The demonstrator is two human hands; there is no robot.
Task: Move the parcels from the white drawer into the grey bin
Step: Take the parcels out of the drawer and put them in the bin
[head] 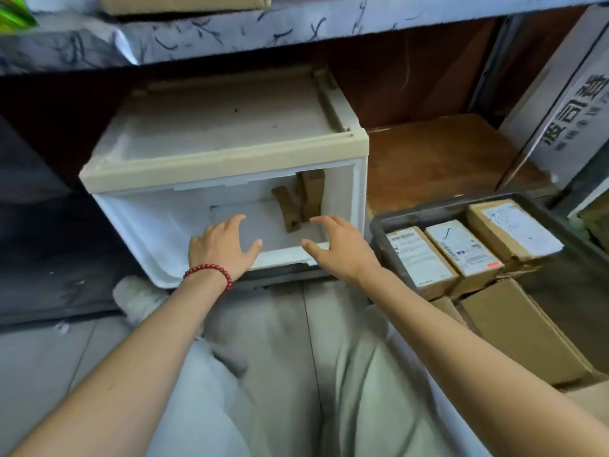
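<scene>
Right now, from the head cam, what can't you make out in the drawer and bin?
- Head view, white drawer: back hidden by the cabinet top; brown parcels partly seen, count unclear.
- Grey bin: right side cut by frame edge; lower layer covered by top parcels.
- Labels: too small, blurred.
- Left hand, right hand: open, contact with drawer floor unclear.

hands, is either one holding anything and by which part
Nothing is held: the left hand and right hand are both open, fingers spread, at the white drawer, short of the parcels inside.
</scene>
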